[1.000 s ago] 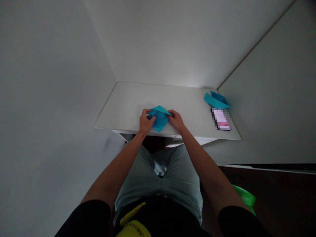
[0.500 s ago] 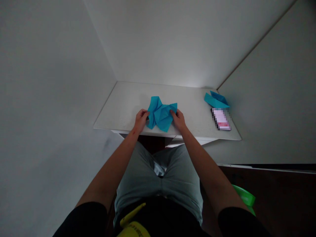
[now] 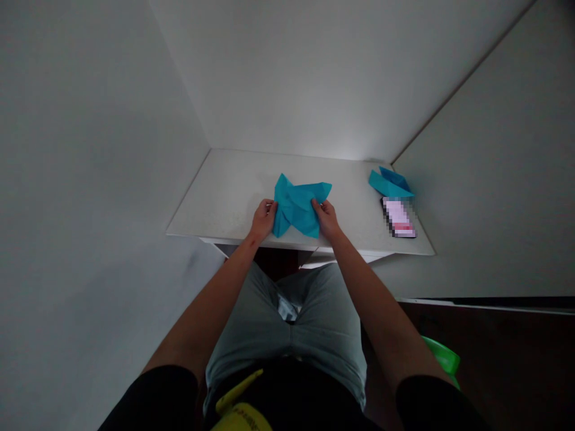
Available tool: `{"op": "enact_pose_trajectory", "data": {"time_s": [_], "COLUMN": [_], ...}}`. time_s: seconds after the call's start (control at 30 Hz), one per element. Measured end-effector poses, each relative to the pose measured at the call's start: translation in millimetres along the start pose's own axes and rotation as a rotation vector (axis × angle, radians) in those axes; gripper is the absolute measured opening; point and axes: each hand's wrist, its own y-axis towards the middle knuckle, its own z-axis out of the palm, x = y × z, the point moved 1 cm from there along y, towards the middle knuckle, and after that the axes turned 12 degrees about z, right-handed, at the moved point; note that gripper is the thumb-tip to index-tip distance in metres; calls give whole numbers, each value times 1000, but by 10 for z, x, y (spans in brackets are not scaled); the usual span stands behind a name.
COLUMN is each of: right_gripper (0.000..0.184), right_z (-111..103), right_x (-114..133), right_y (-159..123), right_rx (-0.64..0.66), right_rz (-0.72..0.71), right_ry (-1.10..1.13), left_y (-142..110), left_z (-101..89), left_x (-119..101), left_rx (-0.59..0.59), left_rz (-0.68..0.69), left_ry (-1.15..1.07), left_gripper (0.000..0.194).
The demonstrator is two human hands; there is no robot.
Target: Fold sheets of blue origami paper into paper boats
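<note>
A creased sheet of blue folded paper point(image 3: 297, 206) is held over the front part of a white table point(image 3: 224, 197). My left hand point(image 3: 263, 218) is closed on its left edge. On the right side, my right hand point(image 3: 326, 219) pinches the paper, with the thumb on top and the fingers behind. The paper has several pointed flaps, one standing up at the upper left and one reaching out at the upper right. My fingertips behind the paper are partly hidden.
At the table's right end lies another folded blue paper shape point(image 3: 390, 184), like a boat. Just in front of it is a phone point(image 3: 399, 216) with a blurred screen. Walls enclose the table at the left, back and right. A green plastic object point(image 3: 442, 354) stands low at the right.
The paper has turned and its flaps have changed shape, with the upper-right flap stretching further right. My left hand has shifted slightly right, while my right hand has stayed nearly in place.
</note>
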Motion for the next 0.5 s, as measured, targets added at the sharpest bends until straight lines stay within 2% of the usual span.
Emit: {"op": "enact_pose_trajectory", "data": {"time_s": [0.23,0.5], "right_gripper": [74,73], "right_z": [-45,-78], "right_x": [12,-12], "right_y": [10,25], "right_rx": [-17,-60], "right_rz": [12,23], "right_ry": [94,84], "left_y": [-3,11], "left_z": [-69,-192], "left_x": [-48,-43], "left_rx": [-130,-179], "left_rz": [27,-19], "left_ry": [102,71], "left_gripper": [12,14]}}
